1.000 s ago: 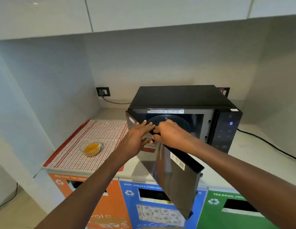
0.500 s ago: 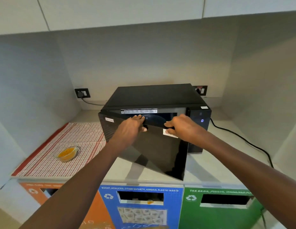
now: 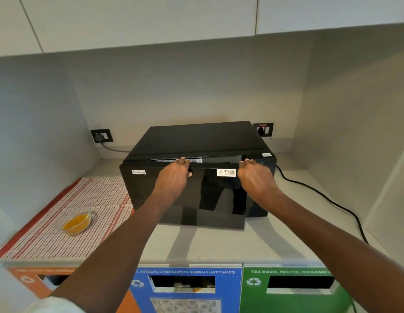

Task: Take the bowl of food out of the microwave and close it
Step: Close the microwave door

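A black microwave (image 3: 196, 141) stands on the counter against the back wall. Its glossy door (image 3: 214, 199) is almost shut, with a thin gap left along the top and right edge. My left hand (image 3: 174, 177) lies flat on the door's upper middle, fingertips at the top edge. My right hand (image 3: 253, 177) presses the door's upper right corner the same way. A clear glass bowl (image 3: 75, 220) of yellow food sits on a red-striped cloth (image 3: 50, 233) to the left of the microwave, away from both hands.
A black power cord (image 3: 327, 199) runs along the counter to the right of the microwave. Wall sockets (image 3: 101, 136) sit behind it. Below the counter's front edge are orange, blue (image 3: 185, 290) and green (image 3: 293, 288) waste bins. Cabinets hang overhead.
The microwave door has swung from wide open to nearly shut, pushed by both hands. My view has moved right and closer. The bowl has stayed on the cloth.
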